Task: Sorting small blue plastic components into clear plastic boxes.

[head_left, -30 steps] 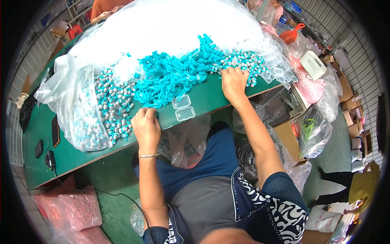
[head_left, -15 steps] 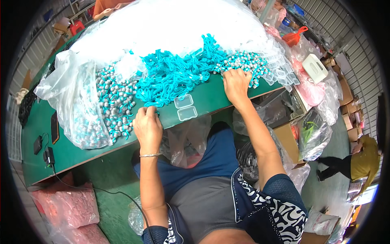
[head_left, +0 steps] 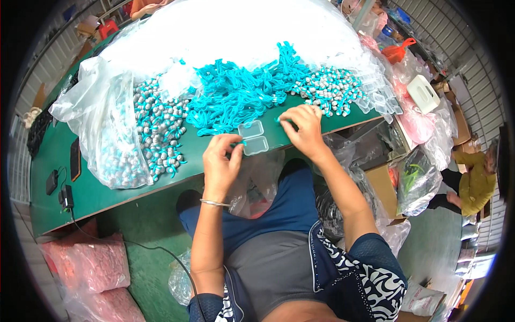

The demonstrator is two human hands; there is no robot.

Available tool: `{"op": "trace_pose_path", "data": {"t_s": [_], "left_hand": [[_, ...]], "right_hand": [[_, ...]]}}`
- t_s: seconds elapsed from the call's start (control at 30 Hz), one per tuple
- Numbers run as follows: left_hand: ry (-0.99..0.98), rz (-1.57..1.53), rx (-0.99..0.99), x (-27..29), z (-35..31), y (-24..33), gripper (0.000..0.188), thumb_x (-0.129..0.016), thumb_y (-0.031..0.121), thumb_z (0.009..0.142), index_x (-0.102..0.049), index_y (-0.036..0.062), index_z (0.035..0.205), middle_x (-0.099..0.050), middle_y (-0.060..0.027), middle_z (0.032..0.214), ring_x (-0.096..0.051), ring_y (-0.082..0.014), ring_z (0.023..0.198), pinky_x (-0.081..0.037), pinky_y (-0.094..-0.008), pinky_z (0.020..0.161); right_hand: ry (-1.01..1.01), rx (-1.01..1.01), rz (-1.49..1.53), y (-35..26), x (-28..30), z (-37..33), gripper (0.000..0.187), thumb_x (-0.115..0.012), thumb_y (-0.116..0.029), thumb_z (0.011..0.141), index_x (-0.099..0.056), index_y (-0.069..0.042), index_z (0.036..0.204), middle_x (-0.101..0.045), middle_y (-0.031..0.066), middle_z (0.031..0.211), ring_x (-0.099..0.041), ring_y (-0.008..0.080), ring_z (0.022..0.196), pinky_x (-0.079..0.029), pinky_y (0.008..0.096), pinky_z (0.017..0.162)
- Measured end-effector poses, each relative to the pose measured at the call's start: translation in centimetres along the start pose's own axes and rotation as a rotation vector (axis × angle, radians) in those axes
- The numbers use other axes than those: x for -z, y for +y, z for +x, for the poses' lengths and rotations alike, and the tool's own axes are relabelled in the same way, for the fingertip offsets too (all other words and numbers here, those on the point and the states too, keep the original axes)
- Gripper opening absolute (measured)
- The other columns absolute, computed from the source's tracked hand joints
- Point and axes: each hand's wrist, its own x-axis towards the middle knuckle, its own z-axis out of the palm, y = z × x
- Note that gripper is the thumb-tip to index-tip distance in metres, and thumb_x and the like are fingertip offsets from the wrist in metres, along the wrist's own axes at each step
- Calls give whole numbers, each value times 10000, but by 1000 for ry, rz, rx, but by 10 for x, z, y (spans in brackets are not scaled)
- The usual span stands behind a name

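A small clear plastic case (head_left: 255, 145), lying with its lid folded back, rests near the green table's front edge. My left hand (head_left: 222, 161) is at the case's left side, thumb and fingers pinched on a small teal piece (head_left: 243, 143). Above and right of the case, my right hand (head_left: 303, 129) pinches another small teal piece (head_left: 277, 120); the fingers hide most of both pieces. Beyond the hands lies a heap of bundled teal cords (head_left: 230, 96). Piles of small grey-and-teal plug-like pieces lie left (head_left: 159, 126) and right (head_left: 333, 88) of it.
A clear bag (head_left: 110, 129) of such pieces lies on the table's left, near a phone (head_left: 75, 160). More clear cases (head_left: 382, 95) are heaped at the right. Behind spreads a large white pile (head_left: 236, 29). One person (head_left: 145, 7) sits across; another (head_left: 472, 182) is at the right.
Both hands have left the piles and come in toward the case, each with a small teal piece in its fingertips. The person at the right has shifted.
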Motion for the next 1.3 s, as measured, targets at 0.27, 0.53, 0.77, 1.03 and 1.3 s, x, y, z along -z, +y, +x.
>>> {"op": "trace_pose_path", "data": {"t_s": [0.27,0.53,0.77,1.03,1.3], "left_hand": [[-52,146,-88,-21,-6,-10,175,-742,44,769,-687,45,935,-657,-96,898,-619,-265,795,-505,-385,726],[-23,222,-128,-25,-5,-9,190,-750,74,758,-684,25,930,-614,-145,962,-603,-331,913,-505,-417,779],[-148,254,-131,-15,-5,-2,436,-771,166,758,-645,15,1147,-587,-153,1034,-587,-326,975,-496,-416,819],[-198,310,-148,-14,-3,-7,471,-800,179,744,-650,29,1164,-587,-130,1025,-576,-318,964,-485,-412,833],[-189,287,-139,-14,-4,-10,459,-819,177,728,-663,36,1135,-597,-122,1031,-579,-316,969,-488,-408,825]], "right_hand": [[-98,43,123,-58,-6,-14,109,-747,-119,769,-684,-148,853,-646,-28,878,-599,182,912,-315,445,965],[-264,87,67,-61,4,-1,100,-746,-130,774,-681,-131,849,-653,-5,868,-600,206,890,-335,456,962],[-301,111,76,-60,8,4,93,-705,-106,799,-686,-122,889,-655,6,864,-599,214,884,-348,441,940],[-23,9,-100,-24,-41,44,180,-715,-149,812,-684,-132,988,-644,17,907,-586,230,925,-375,425,844],[-42,-38,-119,-22,-50,48,184,-717,-145,794,-681,-136,974,-644,22,879,-597,228,906,-380,428,849]]}}
